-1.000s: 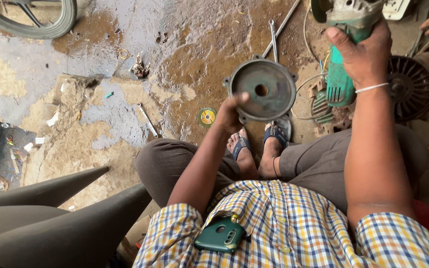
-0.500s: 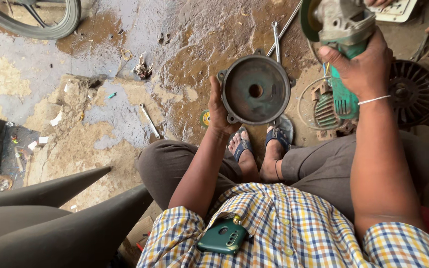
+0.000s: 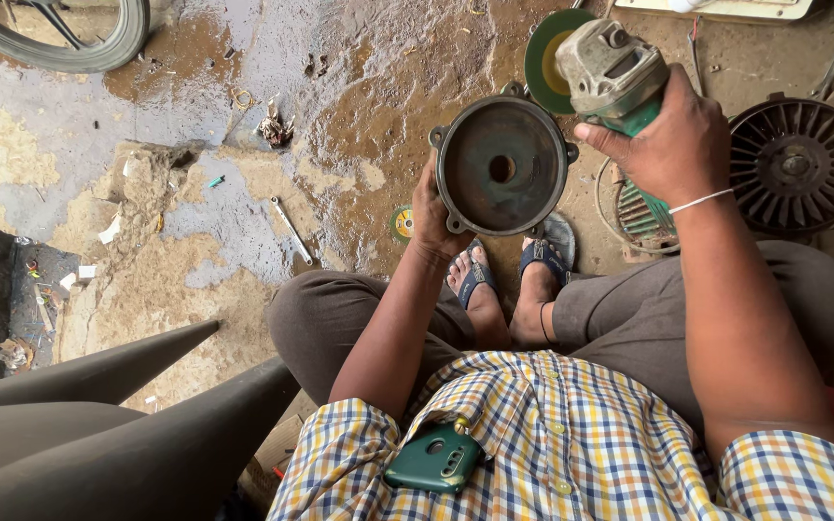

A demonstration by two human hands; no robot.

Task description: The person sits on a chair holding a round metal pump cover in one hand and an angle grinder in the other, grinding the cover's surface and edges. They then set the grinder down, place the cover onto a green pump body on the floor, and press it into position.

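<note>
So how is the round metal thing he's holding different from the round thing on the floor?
The dished cover is smooth, with one centre hole, held up in the left hand. The finned wheel is full of thin ribs and lies on the ground. Both are round, dark metal.

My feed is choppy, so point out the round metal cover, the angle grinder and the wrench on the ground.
round metal cover (image 3: 500, 198): head view, on its dished face below the centre hole.
angle grinder (image 3: 607, 63): head view, on its grey gear housing.
wrench (image 3: 291, 230): head view, on its shaft.
</note>
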